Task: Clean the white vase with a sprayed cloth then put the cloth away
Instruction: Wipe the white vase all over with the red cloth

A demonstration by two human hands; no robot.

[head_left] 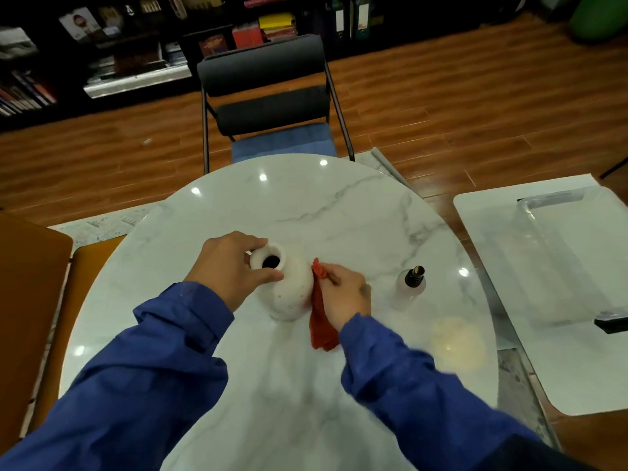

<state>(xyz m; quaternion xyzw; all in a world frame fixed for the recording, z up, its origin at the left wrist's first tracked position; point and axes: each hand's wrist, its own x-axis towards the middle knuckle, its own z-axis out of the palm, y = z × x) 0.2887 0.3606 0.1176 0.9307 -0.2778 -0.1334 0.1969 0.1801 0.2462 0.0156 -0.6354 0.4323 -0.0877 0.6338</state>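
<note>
Now, L hand (231, 266) grips vase (292, 295), R hand (350, 295) holds cloth (321, 329)

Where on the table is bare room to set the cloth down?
The table is bare beyond the vase toward the chair, and nearside between the sleeves. Crowded: left hand, vase, cloth, right hand, then spray bottle in a row.

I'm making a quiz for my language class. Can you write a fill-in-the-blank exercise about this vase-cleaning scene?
1. The left hand grips the white vase at its mouth, while the right hand presses a cloth coloured ____ against it.
2. The spray bottle stands on the table to the ____ of the vase.
3. The spray bottle's cap is coloured ____.
Missing words: red; right; black.
</note>
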